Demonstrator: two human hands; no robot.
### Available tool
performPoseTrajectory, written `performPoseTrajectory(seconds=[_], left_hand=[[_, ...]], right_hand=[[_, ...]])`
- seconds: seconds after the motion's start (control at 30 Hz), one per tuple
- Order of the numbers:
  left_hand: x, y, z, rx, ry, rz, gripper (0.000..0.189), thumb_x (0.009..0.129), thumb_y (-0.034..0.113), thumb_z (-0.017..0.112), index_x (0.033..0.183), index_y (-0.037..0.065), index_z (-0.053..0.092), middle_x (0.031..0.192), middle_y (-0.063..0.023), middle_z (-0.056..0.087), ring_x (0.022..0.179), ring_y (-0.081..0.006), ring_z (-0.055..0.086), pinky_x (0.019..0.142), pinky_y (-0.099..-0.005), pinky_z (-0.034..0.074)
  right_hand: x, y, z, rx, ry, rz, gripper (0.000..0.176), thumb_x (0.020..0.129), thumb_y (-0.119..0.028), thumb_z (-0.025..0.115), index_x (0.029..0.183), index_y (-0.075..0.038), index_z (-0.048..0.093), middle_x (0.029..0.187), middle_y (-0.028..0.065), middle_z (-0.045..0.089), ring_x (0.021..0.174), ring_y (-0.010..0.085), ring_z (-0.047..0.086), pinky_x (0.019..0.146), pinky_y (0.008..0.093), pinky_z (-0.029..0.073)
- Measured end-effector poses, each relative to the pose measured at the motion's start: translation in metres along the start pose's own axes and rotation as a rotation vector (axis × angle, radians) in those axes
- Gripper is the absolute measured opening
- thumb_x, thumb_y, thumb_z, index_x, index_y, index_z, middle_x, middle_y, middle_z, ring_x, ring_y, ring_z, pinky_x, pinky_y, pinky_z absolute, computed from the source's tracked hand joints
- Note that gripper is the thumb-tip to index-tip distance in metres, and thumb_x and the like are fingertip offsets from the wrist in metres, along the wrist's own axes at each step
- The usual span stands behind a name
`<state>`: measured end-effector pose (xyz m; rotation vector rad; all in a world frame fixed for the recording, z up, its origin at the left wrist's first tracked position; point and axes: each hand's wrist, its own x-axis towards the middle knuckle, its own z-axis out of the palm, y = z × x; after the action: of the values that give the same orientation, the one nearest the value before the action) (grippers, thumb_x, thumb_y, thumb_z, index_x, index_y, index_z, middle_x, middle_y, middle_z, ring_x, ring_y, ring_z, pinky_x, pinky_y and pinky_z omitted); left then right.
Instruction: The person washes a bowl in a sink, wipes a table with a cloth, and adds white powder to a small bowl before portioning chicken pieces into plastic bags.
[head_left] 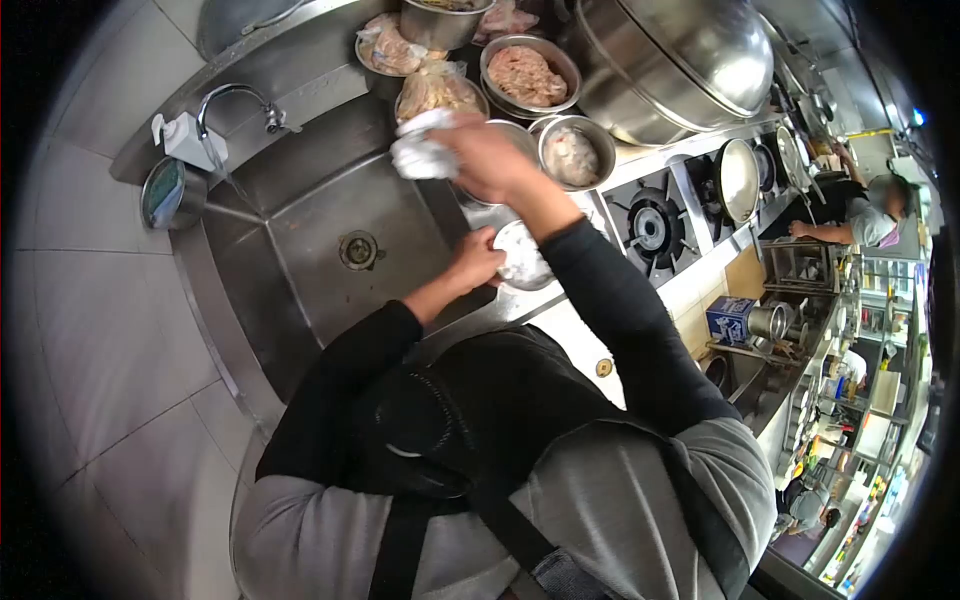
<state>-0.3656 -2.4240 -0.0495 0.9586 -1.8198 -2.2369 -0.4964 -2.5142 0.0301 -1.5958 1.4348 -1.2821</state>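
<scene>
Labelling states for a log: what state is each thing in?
Round silver metal bowl, uncovered, left hand touching
Crumpled white bundle, raised in right hand
Silver bowl of pink mince, uncovered
Black round gas burner, no visible flame
Curved chrome tap, apparently running
Grey steel sink, no standing water visible

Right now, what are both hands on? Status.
Left hand on steel bowl of white contents. Right hand gripping white bundle, near sink. Filled bowl close by right hand.

On grey stainless-steel sink counter [472,212], grouped beside basin: 1 round steel bowl of pink minced meat [568,76], 1 round steel bowl of pale wet pieces [603,151], 2 round steel bowls of clear-bagged food [372,72]. Undersides hidden.
</scene>
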Motion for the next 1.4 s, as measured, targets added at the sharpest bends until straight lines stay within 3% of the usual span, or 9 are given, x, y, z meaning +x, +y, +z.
performPoseTrajectory(seconds=[0.03,0.23,0.27,0.3,0.5,0.73,0.87,1.0,1.4], left_hand=[[-0.003,-0.006,-0.016,-0.056,-0.019,-0.028,0.017,0.083,0.002,0.061,0.099,-0.002,0.055,0.088,-0.0107,0.060,0.069,-0.0194,0.066,0.049,-0.0314,0.059],[-0.090,0.024,-0.144,-0.107,0.276,-0.054,0.015,0.082,0.001,0.060,0.083,0.004,0.045,0.075,-0.0065,0.057,0.054,-0.0142,0.061,0.043,-0.0284,0.054],[-0.108,0.022,-0.164,-0.174,0.397,-0.041,0.018,0.080,0.001,0.060,0.080,0.006,0.043,0.072,-0.0052,0.055,0.050,-0.0125,0.059,0.041,-0.0278,0.052],[-0.125,0.019,-0.179,-0.183,0.473,-0.040,0.018,0.080,0.001,0.060,0.080,0.006,0.043,0.072,-0.0052,0.055,0.050,-0.0125,0.059,0.041,-0.0278,0.052],[-0.183,-0.026,-0.241,-0.355,1.000,0.069,0.011,0.079,-0.002,0.059,0.083,0.003,0.050,0.071,-0.0061,0.057,0.050,-0.0137,0.060,0.042,-0.0281,0.054],[-0.221,-0.041,-0.281,-0.321,1.259,0.087,0.012,0.080,-0.001,0.060,0.079,0.005,0.049,0.070,-0.0051,0.056,0.052,-0.0127,0.059,0.042,-0.0266,0.053],[-0.218,-0.035,-0.293,-0.311,1.260,0.029,0.009,0.078,-0.001,0.058,0.079,0.004,0.050,0.072,-0.0061,0.057,0.054,-0.0147,0.060,0.041,-0.0293,0.053],[-0.184,-0.047,-0.321,-0.187,1.188,0.049,0.011,0.078,0.001,0.062,0.080,0.004,0.052,0.069,-0.0048,0.056,0.051,-0.0161,0.060,0.041,-0.0308,0.052],[-0.154,0.038,-0.366,-0.441,1.098,0.168,0.015,0.078,0.000,0.061,0.082,0.006,0.048,0.074,-0.0079,0.058,0.055,-0.0203,0.063,0.045,-0.0339,0.057]], right_hand=[[0.004,-0.139,0.006,0.583,0.092,0.625,0.024,0.092,-0.005,0.053,0.113,0.006,0.058,0.101,0.0149,0.068,0.089,0.0208,0.069,0.076,0.0320,0.057],[0.099,-0.060,0.113,0.612,-0.299,0.562,0.023,0.093,-0.010,0.056,0.111,0.003,0.061,0.096,0.0124,0.070,0.086,0.0195,0.070,0.071,0.0334,0.057],[0.127,0.013,0.148,0.489,-0.456,0.033,0.025,0.096,-0.015,0.054,0.114,0.000,0.061,0.097,0.0119,0.070,0.085,0.0208,0.070,0.071,0.0348,0.057],[0.133,-0.063,0.145,0.879,-0.432,0.656,0.027,0.099,-0.021,0.050,0.117,-0.005,0.061,0.098,0.0102,0.071,0.084,0.0210,0.069,0.073,0.0350,0.056],[0.221,-0.007,0.249,0.995,-0.544,0.780,0.024,0.098,-0.023,0.048,0.115,-0.016,0.064,0.105,0.0019,0.069,0.092,0.0170,0.065,0.081,0.0369,0.051],[0.256,-0.033,0.278,-0.820,-0.533,-0.686,0.019,0.085,-0.026,0.058,0.090,-0.017,0.074,0.094,0.0059,0.071,0.090,0.0299,0.067,0.080,0.0398,0.054],[0.272,-0.031,0.286,-0.702,-0.122,-0.873,0.024,0.083,-0.026,0.063,0.090,-0.005,0.073,0.088,0.0071,0.073,0.086,0.0270,0.068,0.073,0.0392,0.055],[0.267,-0.074,0.269,-0.073,-0.805,-0.065,0.019,0.080,-0.016,0.063,0.091,-0.004,0.073,0.077,0.0029,0.071,0.071,0.0132,0.065,0.069,0.0285,0.052],[0.273,-0.055,0.262,-0.818,-0.799,-0.442,0.035,0.074,-0.036,0.075,0.095,-0.008,0.074,0.093,0.0171,0.069,0.085,0.0350,0.067,0.077,0.0413,0.053]])
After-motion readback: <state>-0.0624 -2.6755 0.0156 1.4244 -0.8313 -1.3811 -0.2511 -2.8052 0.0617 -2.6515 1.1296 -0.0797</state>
